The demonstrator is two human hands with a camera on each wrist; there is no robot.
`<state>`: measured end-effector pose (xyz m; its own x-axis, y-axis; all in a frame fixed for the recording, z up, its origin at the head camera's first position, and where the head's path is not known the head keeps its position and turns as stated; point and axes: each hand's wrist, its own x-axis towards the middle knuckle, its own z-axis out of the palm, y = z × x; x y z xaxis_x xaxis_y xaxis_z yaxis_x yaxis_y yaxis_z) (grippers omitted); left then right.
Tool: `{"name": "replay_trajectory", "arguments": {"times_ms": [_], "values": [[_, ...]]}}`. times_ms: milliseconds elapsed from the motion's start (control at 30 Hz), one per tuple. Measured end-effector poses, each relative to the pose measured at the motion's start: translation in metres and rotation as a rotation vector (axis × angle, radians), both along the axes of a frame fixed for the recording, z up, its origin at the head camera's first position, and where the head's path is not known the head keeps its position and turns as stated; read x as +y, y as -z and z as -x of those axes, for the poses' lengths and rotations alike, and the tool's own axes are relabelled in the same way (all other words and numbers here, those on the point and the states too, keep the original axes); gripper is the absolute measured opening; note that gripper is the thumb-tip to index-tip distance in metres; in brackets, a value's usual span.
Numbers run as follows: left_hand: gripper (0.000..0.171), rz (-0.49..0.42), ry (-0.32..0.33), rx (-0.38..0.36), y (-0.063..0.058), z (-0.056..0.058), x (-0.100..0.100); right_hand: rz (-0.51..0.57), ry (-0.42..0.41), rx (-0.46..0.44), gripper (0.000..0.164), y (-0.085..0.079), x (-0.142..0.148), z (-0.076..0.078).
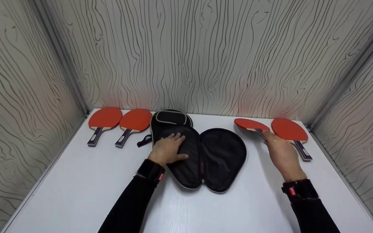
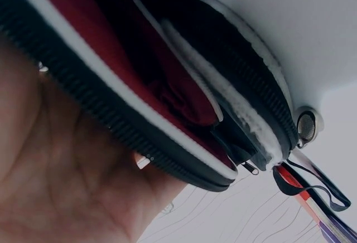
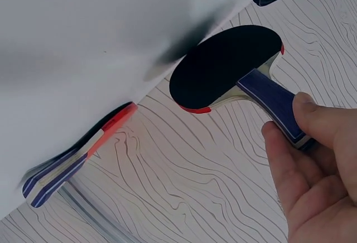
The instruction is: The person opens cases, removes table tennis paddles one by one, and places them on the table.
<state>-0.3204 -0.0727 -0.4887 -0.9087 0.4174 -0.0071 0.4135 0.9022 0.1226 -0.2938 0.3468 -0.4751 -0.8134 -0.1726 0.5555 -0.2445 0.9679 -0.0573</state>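
A black paddle case [image 1: 223, 158] lies spread open at the middle of the white table. My left hand [image 1: 167, 150] rests on its left half, fingers stretched out and thumb apart. In the left wrist view my palm is beside a zippered edge with dark red lining [image 2: 184, 95]. On the right, my right hand [image 1: 282, 155] pinches the handle of a table tennis paddle [image 1: 251, 124], which is raised and tilted, red side up. The right wrist view shows its black underside [image 3: 223, 67], with thumb and fingers on the blue handle [image 3: 270, 101].
Two red paddles lie at the back left, one outermost [image 1: 105, 117] and one nearer the middle [image 1: 136, 119]. Another paddle [image 1: 289, 129] lies right of the held one. A closed black case with pale piping [image 1: 171, 117] lies behind the open case. Patterned walls [image 1: 186, 58] enclose the table.
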Motion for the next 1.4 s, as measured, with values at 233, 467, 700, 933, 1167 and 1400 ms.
{"name": "replay_trajectory", "arguments": {"times_ms": [233,467,700,933,1167,1400], "values": [[0.086,-0.004,0.002,0.006,0.000,0.002,0.001,0.004,-0.024,-0.081,0.042,0.007,0.003,0.004],[0.086,-0.008,0.010,0.024,-0.001,0.002,0.001,-0.006,-0.024,-0.162,0.040,0.008,0.004,0.008],[0.086,0.000,0.003,0.014,-0.001,0.002,0.001,-0.013,-0.004,-0.286,0.028,0.001,0.002,0.012],[0.087,0.005,0.000,-0.003,0.000,0.003,0.001,0.018,0.044,-0.488,0.016,0.001,-0.001,0.018],[0.086,0.016,0.006,-0.004,0.000,0.002,0.000,0.009,0.041,-0.540,0.014,0.012,0.000,0.021],[0.082,0.032,0.027,0.035,-0.005,-0.001,-0.002,-0.011,0.027,-0.544,0.013,0.018,0.000,0.018]]}}
